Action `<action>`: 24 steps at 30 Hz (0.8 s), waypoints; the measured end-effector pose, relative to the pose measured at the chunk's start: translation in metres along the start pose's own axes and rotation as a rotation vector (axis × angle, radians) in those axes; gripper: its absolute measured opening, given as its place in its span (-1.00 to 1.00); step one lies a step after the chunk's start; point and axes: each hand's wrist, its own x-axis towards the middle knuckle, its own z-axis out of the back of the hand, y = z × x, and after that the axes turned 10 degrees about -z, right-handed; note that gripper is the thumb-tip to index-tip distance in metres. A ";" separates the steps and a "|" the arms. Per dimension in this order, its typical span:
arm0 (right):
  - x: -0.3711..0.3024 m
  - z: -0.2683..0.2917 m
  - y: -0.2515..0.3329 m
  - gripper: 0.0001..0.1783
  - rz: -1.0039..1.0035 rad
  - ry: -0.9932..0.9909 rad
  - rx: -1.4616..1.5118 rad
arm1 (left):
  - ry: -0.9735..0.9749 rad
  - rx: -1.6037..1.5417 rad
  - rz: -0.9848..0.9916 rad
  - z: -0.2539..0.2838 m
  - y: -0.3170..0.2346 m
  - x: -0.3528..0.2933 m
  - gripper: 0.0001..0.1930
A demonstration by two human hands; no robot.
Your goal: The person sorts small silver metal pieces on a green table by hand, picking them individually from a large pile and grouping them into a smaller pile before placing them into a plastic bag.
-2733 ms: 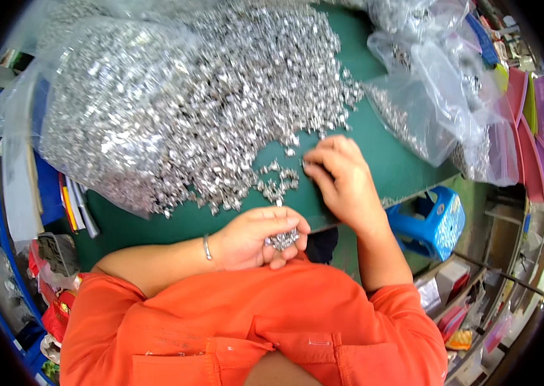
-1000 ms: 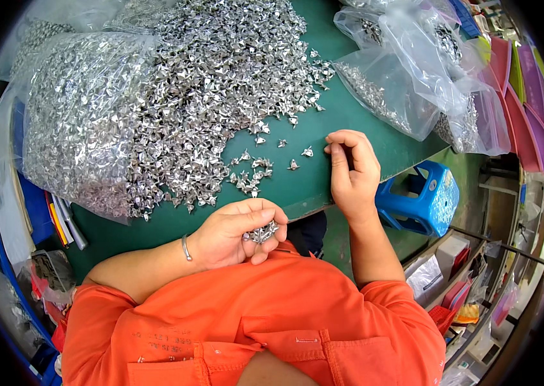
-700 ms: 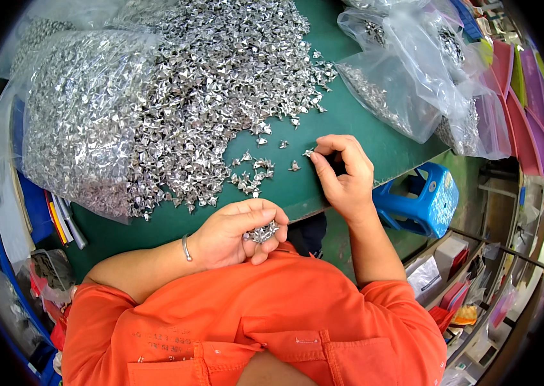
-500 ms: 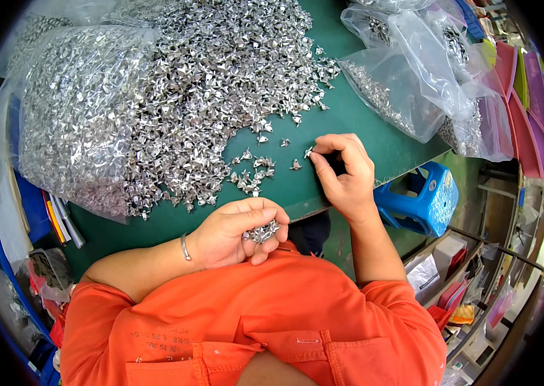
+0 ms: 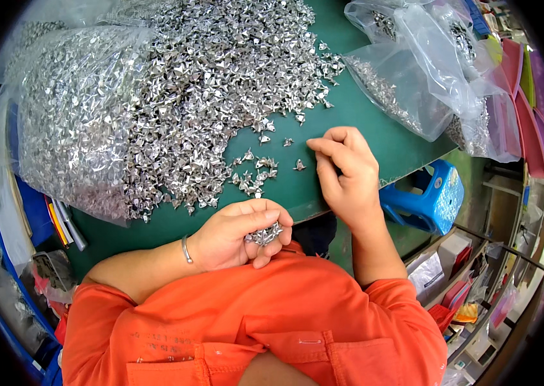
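Note:
A big heap of small shiny metal pieces [image 5: 175, 96] covers the far left of the green table [image 5: 375, 135]. A few loose pieces [image 5: 256, 177] lie near the front edge. My left hand [image 5: 236, 235] is cupped at the table's edge and holds a small bunch of metal pieces [image 5: 264, 235]. My right hand [image 5: 346, 174] rests on the green surface to the right of the loose pieces, fingers curled, its fingertips close to a single piece [image 5: 299, 166]. Whether it pinches anything is hidden.
Clear plastic bags [image 5: 426, 71] with more metal pieces lie at the far right. Another clear bag [image 5: 60, 128] wraps the heap's left side. A blue plastic stool [image 5: 429, 199] stands below the table's right edge. Coloured folders and boxes crowd both sides.
My right hand has moved from the loose pieces out to the right and turned its fingers back toward a single piece. My left hand has kept still with its bunch.

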 end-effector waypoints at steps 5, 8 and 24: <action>0.009 -0.001 0.013 -0.88 -0.291 0.017 0.105 | 0.007 -0.040 0.007 0.003 0.001 0.000 -0.75; 0.009 -0.001 0.002 -0.83 -0.202 0.034 0.024 | -0.016 -0.006 0.006 0.000 0.000 -0.001 -0.75; 0.019 -0.001 0.007 -0.86 -0.384 0.064 0.061 | 0.047 -0.069 0.007 0.005 -0.002 0.000 -0.76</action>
